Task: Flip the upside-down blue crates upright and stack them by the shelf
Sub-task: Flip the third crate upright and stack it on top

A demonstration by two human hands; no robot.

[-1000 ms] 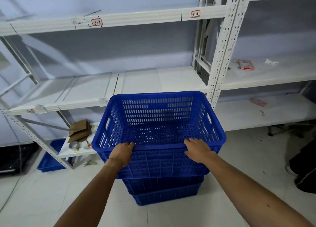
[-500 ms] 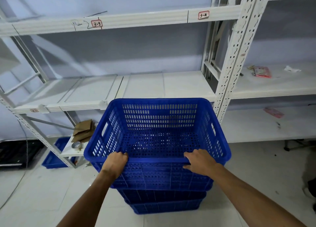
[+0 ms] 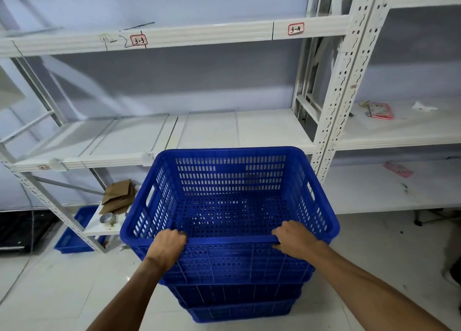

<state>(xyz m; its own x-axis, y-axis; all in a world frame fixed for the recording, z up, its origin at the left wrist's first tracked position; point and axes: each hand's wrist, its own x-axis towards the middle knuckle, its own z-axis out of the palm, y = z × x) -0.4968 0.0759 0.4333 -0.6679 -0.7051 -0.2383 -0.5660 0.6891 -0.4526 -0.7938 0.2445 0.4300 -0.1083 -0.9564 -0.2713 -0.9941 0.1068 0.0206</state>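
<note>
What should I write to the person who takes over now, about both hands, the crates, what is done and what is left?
Left hand: grips the near rim of the top crate.
Right hand: grips the same rim.
Crates: the top crate is upright, nested on the lower crates, on the floor before the shelf.
Done: this crate is flipped and stacked.
Left: let go, then look for any more upside-down crates.

Three stacked crates, two hands
</note>
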